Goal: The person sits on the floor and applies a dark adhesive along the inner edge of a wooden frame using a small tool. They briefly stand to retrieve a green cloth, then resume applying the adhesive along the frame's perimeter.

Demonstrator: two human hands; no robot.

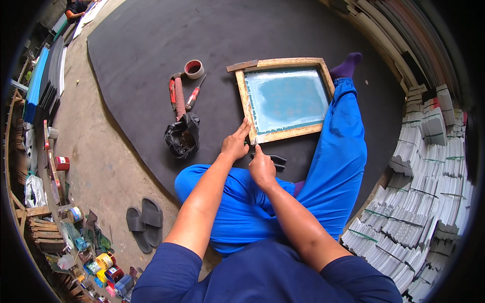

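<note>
Frame in head view: the wooden frame [289, 134] lies on the black mat [136, 45], ahead of the hands, beside the blue trouser leg [341, 129].
Frame's heft: probably light and stiff; its worn wood should give fair grip.
Blue mesh panel [289, 95]: looks thin and taut, likely easy to puncture or dent; keep fingers off it.
Best hold: opposite wooden rails, avoiding the wood strip [242, 66] jutting from the far left corner, which may be loose.
Left hand [236, 142]: fingers extended against the left rail, unclenched.
Right hand [263, 167]: fingers curled at the near left corner; cannot tell whether they pinch something small.
</note>
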